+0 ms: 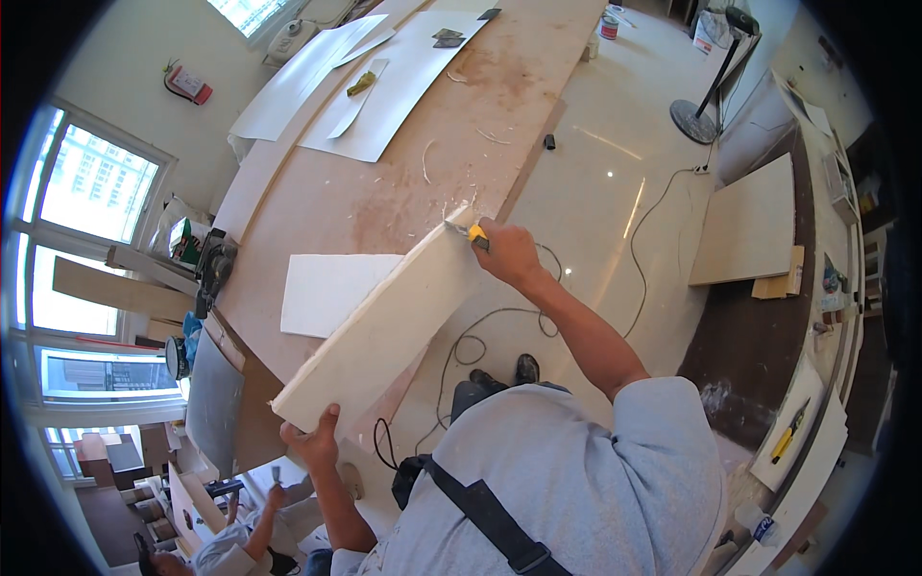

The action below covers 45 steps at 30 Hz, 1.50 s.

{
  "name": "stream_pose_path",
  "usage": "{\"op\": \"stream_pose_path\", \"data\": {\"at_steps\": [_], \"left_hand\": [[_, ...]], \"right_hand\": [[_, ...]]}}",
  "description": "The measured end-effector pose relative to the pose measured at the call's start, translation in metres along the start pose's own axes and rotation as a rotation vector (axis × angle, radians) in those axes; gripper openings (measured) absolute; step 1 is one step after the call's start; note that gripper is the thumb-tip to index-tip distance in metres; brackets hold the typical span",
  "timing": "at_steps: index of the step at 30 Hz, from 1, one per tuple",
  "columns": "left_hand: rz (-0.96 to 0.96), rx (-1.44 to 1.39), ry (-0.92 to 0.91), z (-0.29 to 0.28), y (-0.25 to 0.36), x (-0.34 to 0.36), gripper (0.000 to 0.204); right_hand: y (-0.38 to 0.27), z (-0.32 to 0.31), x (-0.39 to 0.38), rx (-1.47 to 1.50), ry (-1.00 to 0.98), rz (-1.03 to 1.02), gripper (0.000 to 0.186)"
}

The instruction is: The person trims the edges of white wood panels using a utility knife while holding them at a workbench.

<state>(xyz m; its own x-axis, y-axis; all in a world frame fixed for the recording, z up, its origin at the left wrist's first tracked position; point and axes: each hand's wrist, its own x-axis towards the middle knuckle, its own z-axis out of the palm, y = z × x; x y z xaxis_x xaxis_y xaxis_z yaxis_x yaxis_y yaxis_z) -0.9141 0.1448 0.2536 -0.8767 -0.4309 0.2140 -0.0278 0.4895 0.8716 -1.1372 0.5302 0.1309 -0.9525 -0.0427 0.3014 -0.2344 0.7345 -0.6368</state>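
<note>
A long white board (389,322) stands tilted across the near end of the workbench, its long edge rough. My left hand (315,437) grips the board's near lower corner, thumb on the face toward me. In my right hand (507,253) is a yellow utility knife (477,236), the fingers wrapped round its handle. The knife's blade lies at the board's far upper end, where thin shavings (459,209) cling. Behind the board a smaller white panel (338,284) lies flat on the workbench (375,206).
White sheets (403,86) and dark scraps (448,38) lie farther along the bench. A black power tool (215,269) sits at its left edge. A cable (471,336) loops over the floor. Another person (235,542) works at lower left. A second yellow knife (789,437) rests at right.
</note>
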Motion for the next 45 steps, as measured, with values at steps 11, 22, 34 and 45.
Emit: {"op": "stream_pose_path", "data": {"at_steps": [11, 22, 34, 45], "left_hand": [[-0.001, 0.028, 0.044, -0.047, -0.027, -0.020, 0.064], [-0.119, -0.176, -0.053, -0.035, -0.049, 0.002, 0.041], [-0.209, -0.160, 0.026, -0.050, -0.057, -0.022, 0.040], [-0.244, -0.273, 0.402, -0.135, -0.101, -0.045, 0.053]], "right_hand": [[0.173, -0.009, -0.006, -0.389, -0.051, 0.556, 0.034], [0.037, 0.008, 0.001, 0.590, -0.096, 0.349, 0.031], [-0.025, 0.046, 0.003, -0.051, -0.165, -0.074, 0.026], [0.121, 0.086, 0.083, -0.393, -0.119, 0.359, 0.035]]}}
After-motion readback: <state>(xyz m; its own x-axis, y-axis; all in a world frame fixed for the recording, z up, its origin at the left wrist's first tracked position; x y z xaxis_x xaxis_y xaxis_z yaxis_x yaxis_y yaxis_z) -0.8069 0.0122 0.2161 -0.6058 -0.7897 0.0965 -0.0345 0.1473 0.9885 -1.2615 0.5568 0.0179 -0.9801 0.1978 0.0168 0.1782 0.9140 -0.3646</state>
